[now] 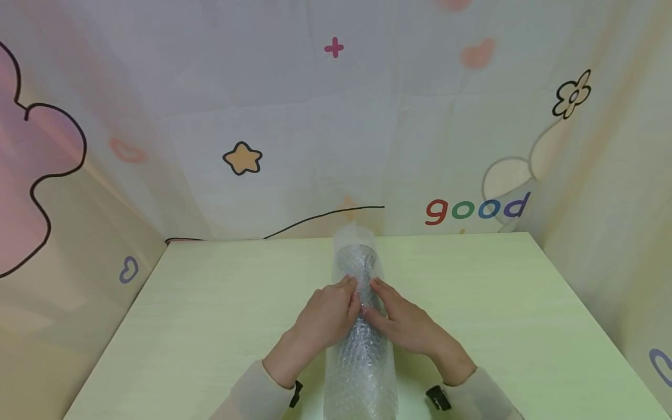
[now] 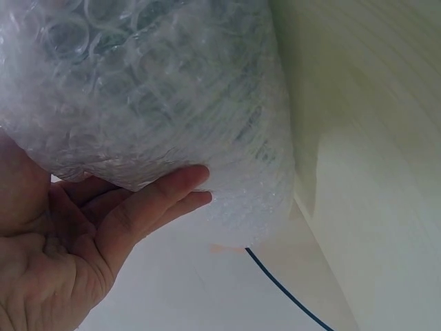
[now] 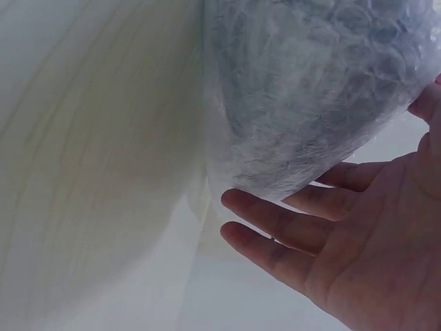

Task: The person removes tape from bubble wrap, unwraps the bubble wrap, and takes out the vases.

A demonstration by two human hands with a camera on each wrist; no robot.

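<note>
A long bundle in clear bubble wrap [image 1: 362, 361] lies lengthwise on the table, from the near edge to the back wall. Something darker shows faintly inside, its kind hidden by the wrap. My left hand [image 1: 328, 312] rests on the bundle's upper left side, and in the left wrist view its nearly straight fingers [image 2: 162, 200] lie against the plastic. From the other side my right hand [image 1: 409, 324] touches the wrap, thumb toward the middle. The right wrist view shows this hand's fingers [image 3: 282, 224] extended and spread along the bundle.
The pale green table [image 1: 210, 315] spreads to both sides of the bundle. A printed cloth [image 1: 294, 116] hangs behind and at the sides, with a star and the word "good". Both sleeves carry a small black clip [image 1: 438, 398] at the wrist.
</note>
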